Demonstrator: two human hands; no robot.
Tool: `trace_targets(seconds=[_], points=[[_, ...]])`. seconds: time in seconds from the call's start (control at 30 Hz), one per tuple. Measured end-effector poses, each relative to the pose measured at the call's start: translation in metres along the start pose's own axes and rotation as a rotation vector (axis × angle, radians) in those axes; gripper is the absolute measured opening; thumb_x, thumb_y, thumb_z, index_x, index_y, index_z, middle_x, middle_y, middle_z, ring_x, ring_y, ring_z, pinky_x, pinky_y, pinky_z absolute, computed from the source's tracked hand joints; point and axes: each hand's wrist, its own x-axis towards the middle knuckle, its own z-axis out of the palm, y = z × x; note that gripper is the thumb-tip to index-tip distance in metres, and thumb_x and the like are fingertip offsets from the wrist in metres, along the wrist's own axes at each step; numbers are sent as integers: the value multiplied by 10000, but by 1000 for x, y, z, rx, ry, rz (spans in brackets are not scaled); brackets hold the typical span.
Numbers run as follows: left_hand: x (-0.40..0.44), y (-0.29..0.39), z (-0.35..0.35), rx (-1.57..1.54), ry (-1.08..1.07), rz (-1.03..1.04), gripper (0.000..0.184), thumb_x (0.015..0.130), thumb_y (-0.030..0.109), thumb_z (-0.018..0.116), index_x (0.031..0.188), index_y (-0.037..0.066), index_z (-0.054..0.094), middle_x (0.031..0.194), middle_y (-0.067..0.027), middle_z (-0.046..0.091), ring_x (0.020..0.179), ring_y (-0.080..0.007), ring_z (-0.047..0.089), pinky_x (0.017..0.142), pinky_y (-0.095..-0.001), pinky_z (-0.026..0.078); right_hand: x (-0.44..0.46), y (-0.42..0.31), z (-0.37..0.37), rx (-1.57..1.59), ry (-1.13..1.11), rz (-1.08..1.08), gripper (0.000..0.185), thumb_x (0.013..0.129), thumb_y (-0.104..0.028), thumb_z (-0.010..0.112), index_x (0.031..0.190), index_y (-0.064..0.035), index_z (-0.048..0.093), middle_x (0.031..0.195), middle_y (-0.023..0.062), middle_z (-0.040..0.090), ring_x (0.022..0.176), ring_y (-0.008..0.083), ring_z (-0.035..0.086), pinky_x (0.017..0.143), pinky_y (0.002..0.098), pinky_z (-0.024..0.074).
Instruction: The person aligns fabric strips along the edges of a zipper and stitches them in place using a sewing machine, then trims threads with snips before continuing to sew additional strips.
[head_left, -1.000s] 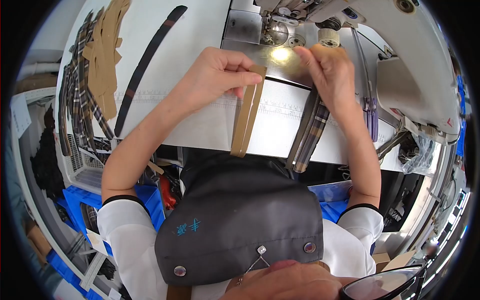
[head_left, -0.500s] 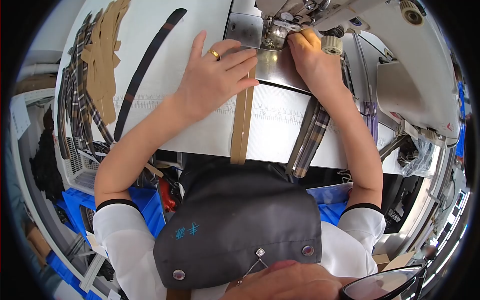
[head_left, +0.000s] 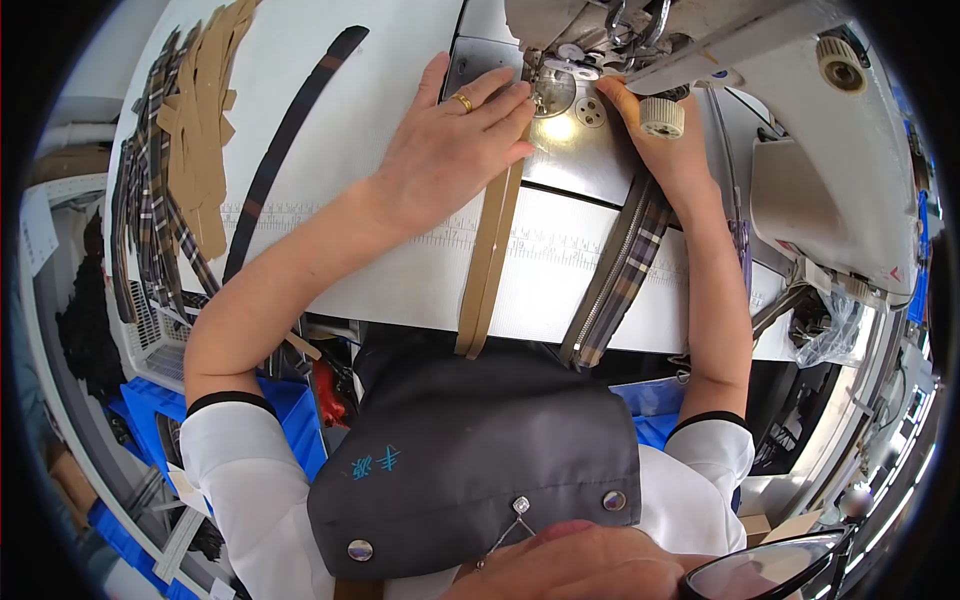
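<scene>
My left hand (head_left: 455,145), with a gold ring, lies with fingers stretched out over the upper end of a tan strip (head_left: 490,260). Its fingertips are close to the needle area of a sewing machine (head_left: 840,165). The strip has a lengthwise line down its middle and hangs past the table's front edge. My right hand (head_left: 670,140) is right of the metal plate (head_left: 570,150); one digit points toward the needle area. The machine and its knob (head_left: 662,118) hide its other fingers. A zipper with plaid fabric (head_left: 632,270) runs down from beneath that hand.
Plaid strips (head_left: 150,230) and tan strips (head_left: 205,130) lie in a bundle at the left. A curved dark strip (head_left: 290,140) rests between them and my left arm. A printed ruler (head_left: 570,240) crosses the white table (head_left: 400,285). Blue bins (head_left: 290,415) stand below.
My left hand has shifted right toward the needle. My right hand has drawn back to the right, uncovering more of the metal plate. The tan strip and the zipper now reach lower over the edge.
</scene>
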Motion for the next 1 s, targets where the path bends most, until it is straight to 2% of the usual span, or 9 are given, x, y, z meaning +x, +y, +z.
trace_targets(seconds=[0.17, 0.27, 0.37, 0.43, 0.57, 0.67, 0.77, 0.87, 1.0], points=[[2, 3, 1, -39, -21, -21, 332, 820, 283, 648, 1086, 83, 635, 1174, -19, 616, 1142, -138, 530, 1030, -531, 254, -1, -8, -1, -253, 35, -19, 208, 810, -198, 620, 709, -17, 623, 649, 167, 592, 642, 340, 585, 621, 429, 449], [1, 4, 0, -22, -10, -24, 333, 821, 274, 648, 1094, 85, 634, 1186, -2, 610, 1130, -140, 527, 1033, -536, 237, 1, -9, -5, -419, 107, -159, 179, 814, -180, 610, 711, -36, 636, 705, 148, 618, 697, 332, 598, 665, 431, 448], [0, 5, -1, 19, -12, -37, 334, 817, 261, 652, 1103, 90, 634, 1199, 17, 601, 1109, -144, 520, 1039, -543, 214, -3, -23, -29, -693, 62, -104, 115, 802, -133, 594, 785, -43, 663, 835, 143, 650, 798, 327, 609, 733, 426, 459], [0, 6, -1, 4, -22, -44, 337, 813, 248, 656, 1109, 88, 634, 1202, 25, 599, 1098, -149, 516, 1038, -553, 202, -15, -15, -58, -527, 85, -141, 272, 736, 42, 531, 958, -41, 666, 1062, 155, 629, 919, 328, 603, 794, 389, 482], [0, 8, -3, 31, -23, -42, 359, 800, 223, 668, 1129, 86, 629, 1209, 24, 593, 1099, -165, 514, 1053, -520, 202, -65, -30, -89, -547, -94, -214, 337, 682, 74, 547, 971, -55, 663, 1070, 92, 633, 836, 264, 606, 749, 369, 492], [2, 7, -8, -41, 80, 147, 348, 828, 192, 655, 1154, 75, 617, 1222, -14, 586, 1113, -137, 502, 1045, -417, 270, -87, -15, -65, -444, -94, -342, 358, 646, 56, 590, 982, -45, 660, 1044, 61, 641, 749, 220, 602, 669, 329, 509], [15, 52, -33, -1126, -351, -440, 322, 880, 139, 608, 1188, 47, 587, 1194, -63, 600, 1059, -120, 541, 957, -304, 388, -94, -9, -65, -351, 91, -405, 368, 635, 52, 604, 993, -17, 653, 1034, 83, 650, 792, 231, 635, 667, 297, 523], [31, 96, -26, -1790, -277, -781, 286, 914, 95, 554, 1187, 8, 564, 1113, -104, 632, 955, -116, 595, 837, -254, 470, -100, -24, -66, -264, 218, -515, 379, 629, 49, 609, 1002, -9, 653, 1025, 102, 658, 834, 243, 653, 698, 293, 529], [21, 103, -21, -2033, -620, -711, 219, 917, 85, 544, 1098, -34, 569, 1024, -144, 657, 863, -141, 632, 802, -266, 510, -112, -44, -79, -316, 53, -453, 459, 635, 62, 603, 1083, -35, 630, 1112, 86, 632, 912, 250, 638, 727, 319, 523]])
